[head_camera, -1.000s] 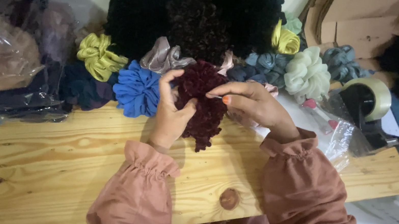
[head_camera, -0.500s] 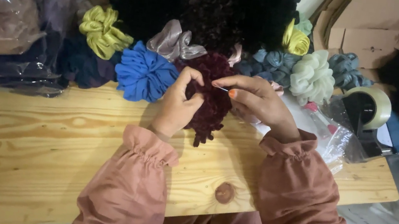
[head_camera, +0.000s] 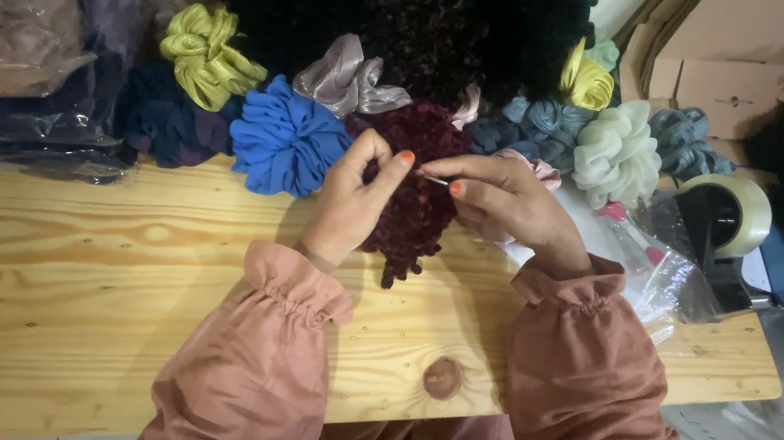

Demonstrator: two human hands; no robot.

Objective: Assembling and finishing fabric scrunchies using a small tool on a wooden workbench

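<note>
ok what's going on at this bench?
A person in rust-pink sleeves works a dark maroon scrunchie over a wooden table. The left hand grips it; the right hand pinches something thin, maybe a needle, against it. Blue, yellow-green and pale scrunchies lie piled behind, with a tape dispenser alongside.

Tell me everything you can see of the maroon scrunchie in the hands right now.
The maroon scrunchie is a dark wine-red, velvety ruffled ring, bunched into thick folds. It lies at the far part of the wooden table, a frilly end hanging toward the person. The left hand grips its left side; the right hand pinches something thin and pale at its top, too small to identify. Behind it sit a blue scrunchie and a silver one.
</note>
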